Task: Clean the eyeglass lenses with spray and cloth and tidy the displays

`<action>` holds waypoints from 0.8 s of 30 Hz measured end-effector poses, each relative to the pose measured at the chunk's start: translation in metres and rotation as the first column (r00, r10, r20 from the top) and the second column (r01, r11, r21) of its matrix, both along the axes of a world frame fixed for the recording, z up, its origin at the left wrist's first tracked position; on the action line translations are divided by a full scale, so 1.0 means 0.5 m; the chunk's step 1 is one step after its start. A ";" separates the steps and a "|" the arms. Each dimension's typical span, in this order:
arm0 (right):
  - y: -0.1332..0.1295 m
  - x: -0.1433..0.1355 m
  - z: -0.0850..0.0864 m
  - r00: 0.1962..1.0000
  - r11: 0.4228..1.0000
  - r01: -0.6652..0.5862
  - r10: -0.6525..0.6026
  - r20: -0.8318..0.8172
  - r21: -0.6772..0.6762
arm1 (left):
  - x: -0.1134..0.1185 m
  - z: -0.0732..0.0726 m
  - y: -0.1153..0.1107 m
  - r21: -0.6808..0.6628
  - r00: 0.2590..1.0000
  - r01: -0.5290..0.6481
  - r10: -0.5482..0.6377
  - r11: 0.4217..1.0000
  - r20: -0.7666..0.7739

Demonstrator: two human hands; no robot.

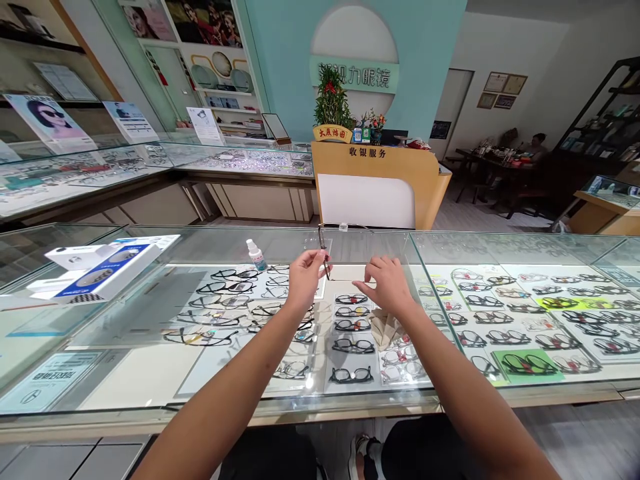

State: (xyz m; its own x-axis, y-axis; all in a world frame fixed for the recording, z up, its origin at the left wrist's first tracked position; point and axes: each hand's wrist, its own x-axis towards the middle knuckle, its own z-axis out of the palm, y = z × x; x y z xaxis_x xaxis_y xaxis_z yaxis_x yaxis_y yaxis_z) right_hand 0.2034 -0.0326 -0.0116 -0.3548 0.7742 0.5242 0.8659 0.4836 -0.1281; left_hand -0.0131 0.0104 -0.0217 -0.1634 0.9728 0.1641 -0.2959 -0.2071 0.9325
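My left hand (306, 277) pinches a thin dark eyeglass frame (322, 237), held up above the glass counter (135, 360). Just to its right, my right hand (386, 283) hovers with thumb and fingers apart and nothing between them. Beneath my right wrist lies a crumpled beige cloth (386, 329). A small white spray bottle (256, 255) stands on the counter left of my left hand. Rows of eyeglasses (353, 345) show under the glass below both hands.
White and blue boxes (107, 270) sit on the counter at the left. More display cases run along the left and right. Beyond the counter stands a wooden cashier desk (373, 160) with a plant (331, 100). A person (537, 145) sits at a table, back right.
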 end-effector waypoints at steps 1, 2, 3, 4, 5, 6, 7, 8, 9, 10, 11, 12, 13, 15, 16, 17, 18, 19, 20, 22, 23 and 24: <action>-0.003 -0.001 0.002 1.000 1.000 -0.017 0.017 0.000 -0.008 | 0.000 0.001 -0.001 -0.004 1.000 0.018 -0.018 1.000 -0.019; -0.006 -0.001 0.004 0.999 0.999 -0.032 0.031 -0.009 -0.014 | -0.001 0.001 -0.002 -0.006 0.998 0.045 -0.045 0.999 -0.047; -0.008 -0.002 0.006 0.999 0.999 -0.038 0.038 -0.030 -0.017 | 0.000 0.001 -0.003 -0.005 0.994 0.073 -0.073 0.997 -0.080; -0.011 -0.003 0.007 0.998 0.999 -0.037 0.035 -0.060 -0.018 | 0.000 0.001 -0.004 -0.001 0.988 0.101 -0.100 0.995 -0.117; -0.013 -0.003 0.009 0.995 0.999 -0.027 0.025 -0.096 -0.017 | 0.000 0.000 -0.005 0.007 0.980 0.127 -0.124 0.992 -0.152; -0.013 -0.003 0.010 0.991 1.000 -0.012 0.010 -0.135 -0.013 | 0.001 -0.002 -0.006 0.019 0.972 0.151 -0.145 0.988 -0.184; -0.013 -0.003 0.011 0.985 1.000 0.007 -0.008 -0.172 -0.007 | 0.002 -0.004 -0.006 0.031 0.963 0.173 -0.163 0.984 -0.213; -0.013 -0.002 0.012 0.979 1.000 0.027 -0.026 -0.204 -0.001 | 0.002 -0.006 -0.007 0.043 0.952 0.198 -0.181 0.979 -0.246; -0.011 -0.001 0.012 0.972 0.999 0.046 -0.044 -0.232 0.004 | 0.002 -0.008 -0.007 0.053 0.938 0.221 -0.198 0.974 -0.284; -0.009 0.001 0.012 0.964 0.998 0.066 -0.061 -0.257 0.007 | 0.002 -0.010 -0.008 0.064 0.922 0.243 -0.210 0.968 -0.326; -0.007 0.003 0.011 0.957 0.996 0.088 -0.081 -0.278 0.011 | 0.002 -0.011 -0.008 0.073 0.902 0.263 -0.219 0.962 -0.371; -0.005 0.005 0.011 0.950 0.994 0.110 -0.101 -0.295 0.016 | 0.002 -0.012 -0.009 0.080 0.880 0.283 -0.225 0.956 -0.418; -0.002 0.008 0.011 0.944 0.991 0.132 -0.119 -0.308 0.022 | 0.001 -0.011 -0.009 0.083 0.857 0.301 -0.231 0.950 -0.461; 0.001 0.013 0.011 0.933 0.985 0.166 -0.144 -0.329 0.038 | 0.000 -0.009 -0.012 0.083 0.818 0.327 -0.238 0.941 -0.524; 0.002 0.015 0.011 0.929 0.984 0.175 -0.149 -0.338 0.047 | 0.000 -0.007 -0.013 0.081 0.803 0.335 -0.240 0.939 -0.545; 0.003 0.018 0.012 0.926 0.982 0.178 -0.149 -0.348 0.056 | 0.000 -0.005 -0.015 0.080 0.794 0.339 -0.240 0.937 -0.558; 0.003 0.019 0.013 0.922 0.982 0.179 -0.146 -0.358 0.062 | 0.001 -0.003 -0.017 0.077 0.791 0.342 -0.242 0.937 -0.563; 0.003 0.021 0.014 0.920 0.982 0.178 -0.141 -0.366 0.068 | 0.003 -0.001 -0.019 0.072 0.794 0.343 -0.248 0.937 -0.556; 0.002 0.022 0.015 0.918 0.982 0.172 -0.134 -0.373 0.072 | 0.005 0.001 -0.021 0.067 0.806 0.344 -0.257 0.937 -0.534; 0.000 0.021 0.018 0.918 0.986 0.151 -0.110 -0.382 0.077 | 0.010 0.004 -0.026 0.059 0.851 0.338 -0.279 0.939 -0.445; -0.002 0.020 0.019 0.917 0.988 0.135 -0.096 -0.386 0.075 | 0.013 0.005 -0.029 0.057 0.876 0.331 -0.284 0.942 -0.390; -0.004 0.017 0.019 0.917 0.991 0.114 -0.079 -0.391 0.067 | 0.016 0.007 -0.031 0.055 0.897 0.321 -0.285 0.946 -0.338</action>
State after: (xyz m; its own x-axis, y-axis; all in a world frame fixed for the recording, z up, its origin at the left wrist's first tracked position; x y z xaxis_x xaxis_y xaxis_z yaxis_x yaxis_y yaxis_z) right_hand 0.2121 -0.0344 -0.0019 -0.0368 0.7397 0.6719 0.8005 0.4243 -0.4232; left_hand -0.0051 -0.0052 -0.0182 0.2154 0.9405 0.2630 -0.0480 -0.2588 0.9647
